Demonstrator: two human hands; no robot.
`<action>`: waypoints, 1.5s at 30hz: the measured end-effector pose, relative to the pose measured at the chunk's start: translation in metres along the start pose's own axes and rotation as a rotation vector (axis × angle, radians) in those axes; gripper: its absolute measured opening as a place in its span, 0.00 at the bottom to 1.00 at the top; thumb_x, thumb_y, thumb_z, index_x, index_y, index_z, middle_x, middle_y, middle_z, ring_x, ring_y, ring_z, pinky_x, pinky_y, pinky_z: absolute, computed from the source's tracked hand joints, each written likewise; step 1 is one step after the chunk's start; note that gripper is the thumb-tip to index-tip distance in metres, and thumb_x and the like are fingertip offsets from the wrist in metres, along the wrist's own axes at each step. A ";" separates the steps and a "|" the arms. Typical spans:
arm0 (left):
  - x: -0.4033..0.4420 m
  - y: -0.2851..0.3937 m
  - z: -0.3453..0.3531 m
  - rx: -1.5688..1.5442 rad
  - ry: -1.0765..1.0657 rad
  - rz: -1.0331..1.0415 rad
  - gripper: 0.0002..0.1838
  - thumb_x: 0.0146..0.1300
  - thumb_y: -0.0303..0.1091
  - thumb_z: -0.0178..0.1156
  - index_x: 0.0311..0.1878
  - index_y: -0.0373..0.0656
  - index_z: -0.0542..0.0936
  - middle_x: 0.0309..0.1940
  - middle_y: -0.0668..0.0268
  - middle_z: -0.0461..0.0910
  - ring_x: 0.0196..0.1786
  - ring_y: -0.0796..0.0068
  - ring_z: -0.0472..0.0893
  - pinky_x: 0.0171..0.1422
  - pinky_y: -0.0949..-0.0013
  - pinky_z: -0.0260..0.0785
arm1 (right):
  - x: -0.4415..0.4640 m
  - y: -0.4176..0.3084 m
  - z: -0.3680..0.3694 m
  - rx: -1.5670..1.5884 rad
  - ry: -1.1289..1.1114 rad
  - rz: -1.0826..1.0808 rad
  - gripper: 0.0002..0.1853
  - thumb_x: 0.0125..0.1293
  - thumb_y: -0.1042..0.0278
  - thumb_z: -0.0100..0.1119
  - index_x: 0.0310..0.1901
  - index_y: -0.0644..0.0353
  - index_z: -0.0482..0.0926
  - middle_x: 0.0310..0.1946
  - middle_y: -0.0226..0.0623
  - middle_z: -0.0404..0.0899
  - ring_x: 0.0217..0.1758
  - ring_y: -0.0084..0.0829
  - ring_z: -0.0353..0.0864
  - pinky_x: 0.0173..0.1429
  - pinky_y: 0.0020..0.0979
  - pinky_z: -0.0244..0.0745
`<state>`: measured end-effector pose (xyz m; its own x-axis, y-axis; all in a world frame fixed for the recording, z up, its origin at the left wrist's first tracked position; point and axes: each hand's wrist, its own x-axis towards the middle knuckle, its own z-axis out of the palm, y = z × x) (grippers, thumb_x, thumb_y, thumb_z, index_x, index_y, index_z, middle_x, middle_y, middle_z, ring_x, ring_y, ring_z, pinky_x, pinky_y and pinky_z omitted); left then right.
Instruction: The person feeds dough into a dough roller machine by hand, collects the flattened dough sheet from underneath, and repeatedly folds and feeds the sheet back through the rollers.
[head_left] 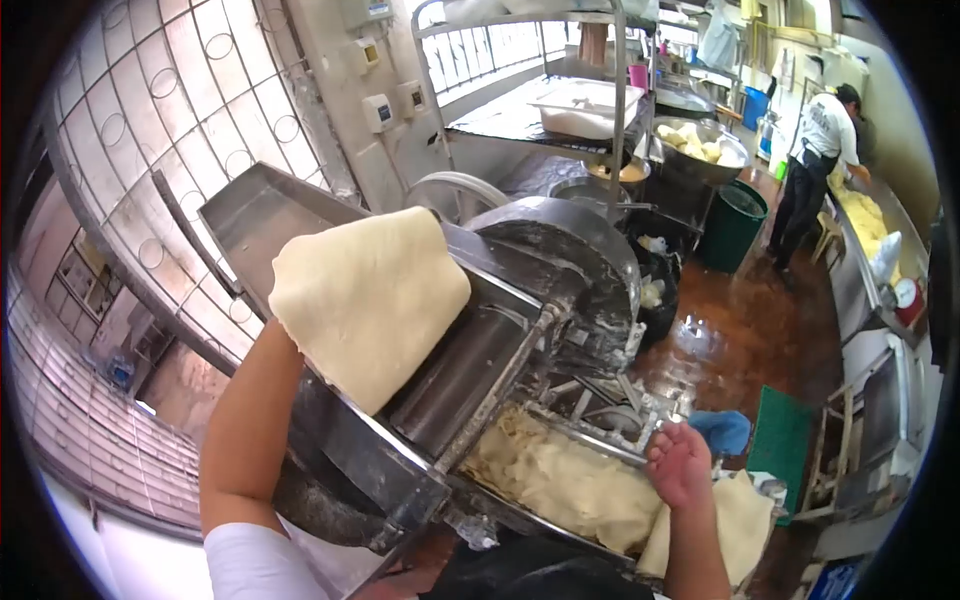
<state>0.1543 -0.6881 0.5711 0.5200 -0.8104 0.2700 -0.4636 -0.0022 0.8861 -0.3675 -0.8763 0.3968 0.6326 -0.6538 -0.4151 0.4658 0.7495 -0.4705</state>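
A thick folded sheet of pale dough (375, 300) lies over the top of a metal dough roller machine (450, 385). My left forearm reaches up to the sheet's left edge, and the left hand is hidden behind the dough it holds. My right hand (682, 465) is raised over the right end of a metal tray, its fingers curled in with nothing visible in them. Below it, the tray holds a mass of crumpled dough (570, 485). Another flat dough piece (735, 525) hangs over the tray's right end, partly behind my right forearm.
The machine's round guard (560, 235) and sloping metal chute (270, 205) rise beyond the rollers. A rack (500, 125) with a white tub stands behind. A green bin (735, 225) is farther right. A co-worker (820, 150) bends over a long counter holding yellowish dough.
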 end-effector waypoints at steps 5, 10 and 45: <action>0.025 -0.091 -0.054 0.606 -0.170 -0.029 0.16 0.62 0.33 0.58 0.51 0.39 0.80 0.49 0.54 0.81 0.50 0.61 0.80 0.56 0.61 0.71 | 0.034 0.036 -0.001 0.004 -0.029 0.143 0.13 0.66 0.53 0.53 0.39 0.52 0.80 0.29 0.32 0.83 0.29 0.32 0.81 0.34 0.33 0.74; 0.000 -0.032 -0.114 1.394 -0.120 -0.423 0.22 0.60 0.35 0.61 0.57 0.39 0.76 0.58 0.53 0.76 0.63 0.58 0.73 0.66 0.62 0.64 | 0.069 0.092 -0.012 -0.062 -0.083 0.268 0.16 0.66 0.52 0.52 0.44 0.55 0.79 0.32 0.36 0.82 0.34 0.37 0.79 0.42 0.37 0.73; -0.357 -0.103 0.235 -0.014 -0.438 -1.152 0.28 0.62 0.47 0.62 0.63 0.47 0.72 0.59 0.56 0.75 0.62 0.60 0.73 0.66 0.60 0.64 | 0.085 0.134 -0.010 -0.447 -0.161 0.268 0.18 0.67 0.69 0.58 0.58 0.56 0.71 0.49 0.37 0.79 0.47 0.35 0.81 0.46 0.38 0.79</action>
<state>-0.1517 -0.5364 0.2948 0.3345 -0.4676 -0.8182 0.1151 -0.8414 0.5279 -0.2573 -0.8319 0.2908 0.7964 -0.3950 -0.4580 -0.0114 0.7473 -0.6643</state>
